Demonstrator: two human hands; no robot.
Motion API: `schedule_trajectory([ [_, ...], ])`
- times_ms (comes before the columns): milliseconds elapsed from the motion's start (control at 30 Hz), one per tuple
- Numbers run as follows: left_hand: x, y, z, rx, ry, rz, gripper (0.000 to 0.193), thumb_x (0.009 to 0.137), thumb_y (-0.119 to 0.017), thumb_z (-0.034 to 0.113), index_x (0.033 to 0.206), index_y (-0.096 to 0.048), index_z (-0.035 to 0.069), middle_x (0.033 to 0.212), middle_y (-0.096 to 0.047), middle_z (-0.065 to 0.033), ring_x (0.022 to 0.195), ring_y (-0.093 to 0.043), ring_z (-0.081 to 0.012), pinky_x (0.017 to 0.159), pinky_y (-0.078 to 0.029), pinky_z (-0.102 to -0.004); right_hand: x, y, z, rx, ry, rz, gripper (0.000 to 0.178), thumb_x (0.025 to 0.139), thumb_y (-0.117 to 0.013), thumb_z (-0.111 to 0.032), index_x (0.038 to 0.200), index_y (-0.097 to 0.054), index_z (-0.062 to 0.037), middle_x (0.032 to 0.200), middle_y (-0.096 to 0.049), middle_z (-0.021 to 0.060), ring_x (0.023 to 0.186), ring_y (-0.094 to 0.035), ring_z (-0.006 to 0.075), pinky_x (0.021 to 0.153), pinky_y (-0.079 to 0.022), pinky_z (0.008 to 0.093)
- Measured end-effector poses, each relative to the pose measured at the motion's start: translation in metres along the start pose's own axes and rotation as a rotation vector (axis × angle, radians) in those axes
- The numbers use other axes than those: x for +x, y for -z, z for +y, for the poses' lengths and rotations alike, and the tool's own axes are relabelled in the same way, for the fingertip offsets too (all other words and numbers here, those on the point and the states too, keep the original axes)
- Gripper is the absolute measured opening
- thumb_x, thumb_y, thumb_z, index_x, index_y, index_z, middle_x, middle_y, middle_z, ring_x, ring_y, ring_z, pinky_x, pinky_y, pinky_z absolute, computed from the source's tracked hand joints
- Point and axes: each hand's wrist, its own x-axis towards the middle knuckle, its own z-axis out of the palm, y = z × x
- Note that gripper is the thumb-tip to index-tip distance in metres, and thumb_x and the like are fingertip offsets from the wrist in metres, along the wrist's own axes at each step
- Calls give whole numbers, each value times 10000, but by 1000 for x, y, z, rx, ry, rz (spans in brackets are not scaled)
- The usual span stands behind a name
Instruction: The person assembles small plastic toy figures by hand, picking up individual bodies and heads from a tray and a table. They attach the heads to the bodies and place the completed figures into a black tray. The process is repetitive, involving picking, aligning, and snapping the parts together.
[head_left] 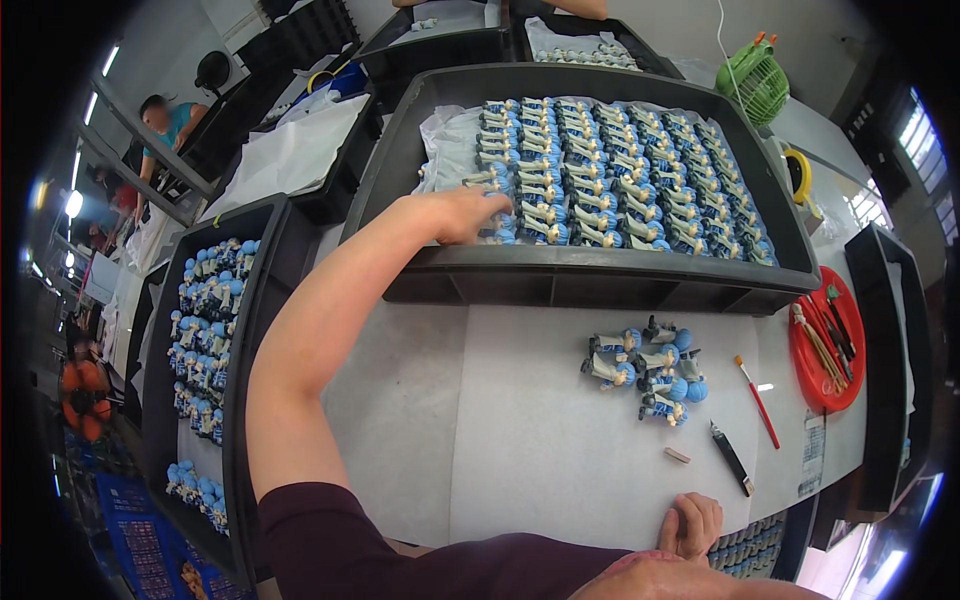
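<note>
My left hand (468, 214) reaches over the near wall of a large dark grey tray (590, 262). Its fingers are bent together at the leftmost row of small blue-haired figurines (540, 212); whatever they grip is hidden. More figurines fill the tray in close rows on a white liner. My right hand (692, 524) rests with curled fingers at the near edge of the white work sheet (540, 420), with nothing visible in it. On that sheet lies a loose cluster of similar figurines (655, 362), between the right hand and the tray.
Right of the cluster lie a red-handled brush (762, 408), a black craft knife (732, 460) and a small tan block (677, 455). A red dish (815, 390) holds tools. Another tray (262, 300) of figurines stands left. A green fan (755, 82) stands behind. A person (184, 122) sits far left.
</note>
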Motion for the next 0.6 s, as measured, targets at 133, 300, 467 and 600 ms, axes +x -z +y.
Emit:
schedule_trajectory([
  [133, 2, 3, 5, -50, 1, -35, 714, 657, -739, 128, 1273, -379, 146, 1148, -475, -163, 1084, -499, -330, 878, -420, -397, 0, 0, 0, -5, 5, -8, 234, 667, -610, -54, 899, -600, -17, 806, -610, 109, 692, -569, 255, 642, -408, 339],
  [300, 10, -1, -9, -167, -92, -74, 721, 626, -762, 138, 1242, -389, 108, 1091, -529, -155, 1014, -532, -307, 813, -420, -372, -1, 0, 2, -11, 13, -8, 234, 670, -607, -61, 899, -601, -17, 809, -610, 109, 692, -569, 255, 638, -408, 341],
  [467, 7, 1, -15, -174, -152, -18, 697, 619, -760, 141, 1212, -399, 89, 1104, -552, -164, 987, -544, -303, 805, -418, -363, 0, 1, 1, -8, 11, -16, 241, 663, -603, -59, 900, -602, -14, 818, -609, 112, 694, -568, 257, 637, -409, 342],
  [600, -23, 20, -24, -267, -210, 171, 645, 611, -702, 58, 1182, -404, 81, 1046, -543, -133, 940, -545, -248, 800, -429, -333, 2, 1, 1, 5, 15, -14, 240, 666, -603, -61, 901, -601, -12, 821, -610, 114, 696, -569, 259, 639, -411, 342],
])
